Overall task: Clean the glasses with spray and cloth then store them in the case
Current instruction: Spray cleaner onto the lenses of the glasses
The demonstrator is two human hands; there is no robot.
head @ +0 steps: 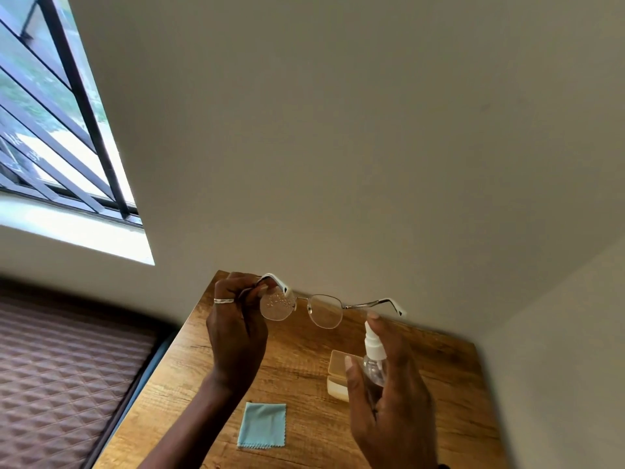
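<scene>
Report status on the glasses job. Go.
Left hand holds glasses up by one end. Right hand grips spray bottle, finger on pump. One lens beaded with droplets, other looks dry. Cloth flat on table, untouched; nothing in the way.

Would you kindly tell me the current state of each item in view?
glasses: unfolded, held up by the left hand; lens nearest that hand beaded with droplets.
spray bottle: upright, gripped by the right hand, forefinger atop its pump.
cloth: lying flat on the table, untouched.
case: open on the table.
</scene>
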